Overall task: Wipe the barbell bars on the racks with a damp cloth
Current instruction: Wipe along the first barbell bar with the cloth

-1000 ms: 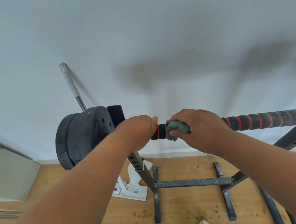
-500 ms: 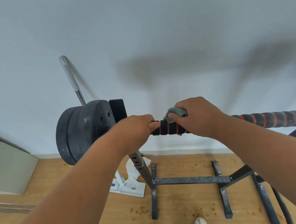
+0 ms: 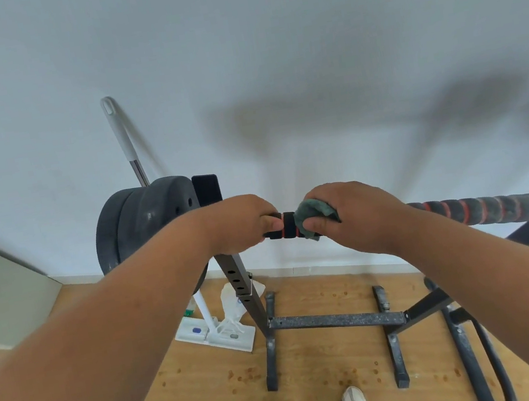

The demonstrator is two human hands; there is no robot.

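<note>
Two hands are on the bar, and you are in the middle of the wiping step. Your right hand has its fingers curled round the green cloth, pressing it onto the bar's ribbed black-and-red grip. Your left hand grips the bar just beside the cloth, thumb toward it, with only a short stretch of grip showing between the two hands. The bar lies across the rack, with the black plates on its left end behind your left wrist.

The cloth sits near the left end of the grip, close to the rack upright. A long run of the ribbed grip stretches off to your right, and I cannot tell from its look how much of it has been wiped. I judge the next move is to draw the cloth rightward along that run, keeping it wrapped round so the grooves between the ribs get rubbed too. Keep the left hand firm so the bar does not roll in its cradle. Whether the cloth is damp enough cannot be seen here.

A mop leans on the wall behind the plates.
</note>
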